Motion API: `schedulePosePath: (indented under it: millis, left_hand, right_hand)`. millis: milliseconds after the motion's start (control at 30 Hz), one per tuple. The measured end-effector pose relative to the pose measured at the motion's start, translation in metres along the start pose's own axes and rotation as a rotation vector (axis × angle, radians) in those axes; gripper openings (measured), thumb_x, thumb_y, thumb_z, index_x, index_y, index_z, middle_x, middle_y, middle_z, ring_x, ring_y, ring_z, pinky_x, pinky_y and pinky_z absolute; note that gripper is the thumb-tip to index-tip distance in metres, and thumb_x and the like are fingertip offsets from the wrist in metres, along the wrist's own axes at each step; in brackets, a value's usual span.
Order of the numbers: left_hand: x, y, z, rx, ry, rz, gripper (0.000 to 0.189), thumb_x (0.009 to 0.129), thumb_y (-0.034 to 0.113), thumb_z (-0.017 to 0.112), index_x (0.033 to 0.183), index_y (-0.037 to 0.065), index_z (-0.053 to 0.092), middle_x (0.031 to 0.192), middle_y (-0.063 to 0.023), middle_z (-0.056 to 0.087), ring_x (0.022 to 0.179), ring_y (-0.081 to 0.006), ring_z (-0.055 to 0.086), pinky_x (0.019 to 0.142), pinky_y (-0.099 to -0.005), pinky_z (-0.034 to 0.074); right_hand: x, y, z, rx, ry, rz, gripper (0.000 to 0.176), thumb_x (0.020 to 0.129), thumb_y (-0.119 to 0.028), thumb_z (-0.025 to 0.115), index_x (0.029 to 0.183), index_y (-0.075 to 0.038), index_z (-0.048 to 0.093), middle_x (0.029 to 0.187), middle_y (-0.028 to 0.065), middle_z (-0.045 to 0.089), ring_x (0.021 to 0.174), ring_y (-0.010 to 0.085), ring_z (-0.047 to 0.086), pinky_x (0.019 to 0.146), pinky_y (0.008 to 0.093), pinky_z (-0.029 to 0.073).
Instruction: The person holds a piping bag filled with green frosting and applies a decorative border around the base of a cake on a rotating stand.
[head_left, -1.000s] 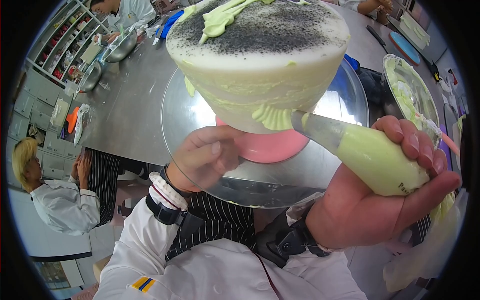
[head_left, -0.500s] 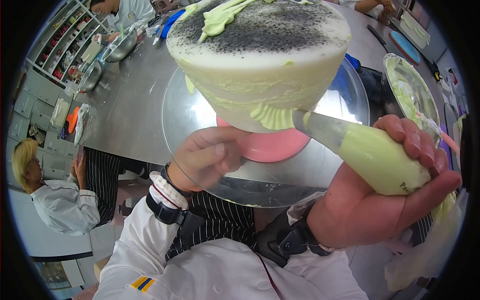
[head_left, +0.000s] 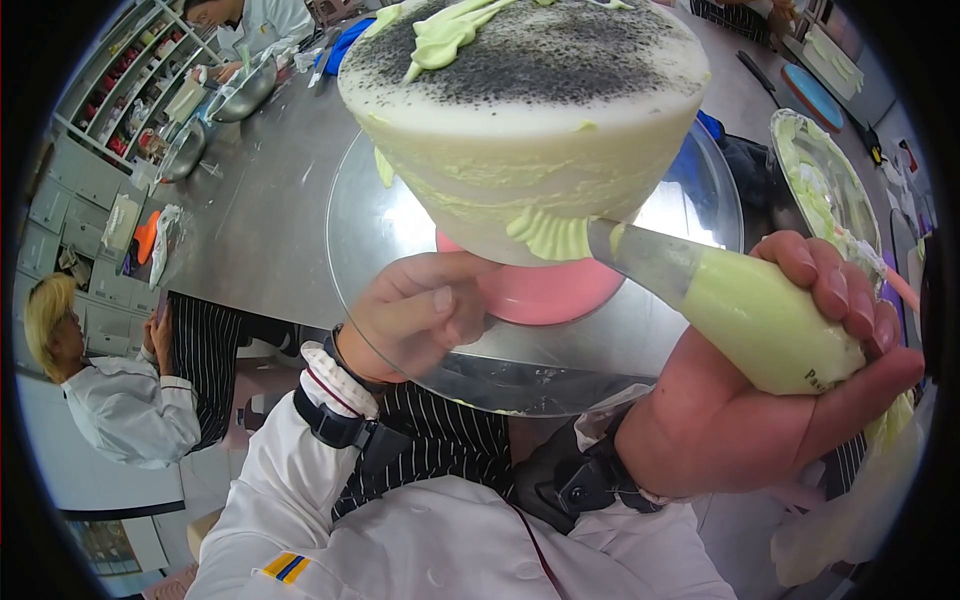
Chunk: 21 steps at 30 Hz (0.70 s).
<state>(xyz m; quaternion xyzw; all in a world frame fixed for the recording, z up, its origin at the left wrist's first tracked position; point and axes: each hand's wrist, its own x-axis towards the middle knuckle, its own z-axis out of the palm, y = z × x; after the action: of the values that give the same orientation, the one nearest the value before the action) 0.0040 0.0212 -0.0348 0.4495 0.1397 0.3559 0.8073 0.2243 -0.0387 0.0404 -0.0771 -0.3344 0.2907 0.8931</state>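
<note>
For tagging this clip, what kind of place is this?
Probably a pastry training kitchen: long steel worktable, a cake on a glass turntable, a piping bag in the right hand, and a white-jacketed person nearby.

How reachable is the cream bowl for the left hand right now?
Probably not easily: the left hand holds the turntable edge, and the cake plus the right hand with the piping bag lie between it and the bowl.

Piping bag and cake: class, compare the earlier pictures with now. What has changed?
No clear change. The right hand still grips the piping bag, nozzle at the green shell on the lower edge of the cake; the left hand still holds the turntable rim.
</note>
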Motion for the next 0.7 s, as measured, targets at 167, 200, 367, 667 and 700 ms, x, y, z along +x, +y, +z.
schedulePosePath:
  millis: [167,200,367,667,700]
  left_hand:
    - [0.0001,-0.0003,-0.0006,0.001,-0.002,0.003,0.036,0.088,0.015,0.053,0.122,0.004,0.05,0.068,-0.0002,0.046,0.063,-0.0103,0.04,0.059,-0.0257,0.032]
    - [0.0003,-0.0001,-0.0002,0.0,-0.001,0.001,0.036,0.088,0.015,0.053,0.122,0.003,0.05,0.068,-0.0001,0.046,0.063,-0.0103,0.04,0.059,-0.0257,0.032]
    - [-0.0001,-0.0008,-0.0009,-0.019,0.0,-0.002,0.036,0.088,0.015,0.053,0.122,0.003,0.05,0.068,-0.0001,0.046,0.063,-0.0105,0.04,0.06,-0.0257,0.032]
    - [0.0001,-0.0006,-0.0009,-0.016,-0.009,0.012,0.036,0.088,0.016,0.052,0.122,0.004,0.051,0.068,-0.0001,0.045,0.063,-0.011,0.039,0.06,-0.0261,0.031]
    - [0.0002,-0.0004,-0.0008,-0.012,-0.006,0.011,0.036,0.088,0.017,0.052,0.122,0.005,0.051,0.068,0.0,0.045,0.063,-0.0109,0.039,0.06,-0.0259,0.031]
  right_hand:
    - [-0.0005,-0.0009,0.0008,0.0,0.006,0.012,0.023,0.089,-0.031,0.055,0.077,-0.012,0.055,0.075,-0.004,0.052,0.078,0.0104,0.049,0.078,0.0279,0.04]
    - [-0.0005,-0.0011,0.0008,-0.004,0.003,0.014,0.023,0.088,-0.031,0.056,0.077,-0.012,0.055,0.076,-0.004,0.052,0.078,0.0104,0.049,0.078,0.0279,0.04]
    - [-0.0004,-0.001,0.0005,-0.013,-0.002,0.013,0.022,0.089,-0.032,0.055,0.078,-0.012,0.056,0.076,-0.0041,0.053,0.078,0.0103,0.049,0.078,0.0278,0.04]
    - [-0.0002,-0.0012,-0.0005,-0.027,-0.012,0.014,0.023,0.089,-0.032,0.055,0.077,-0.012,0.056,0.076,-0.0048,0.053,0.078,0.01,0.049,0.076,0.0275,0.04]
    - [-0.0002,-0.0009,-0.0004,-0.036,-0.012,0.01,0.023,0.089,-0.032,0.055,0.077,-0.012,0.056,0.076,-0.0049,0.053,0.077,0.01,0.048,0.076,0.0275,0.04]
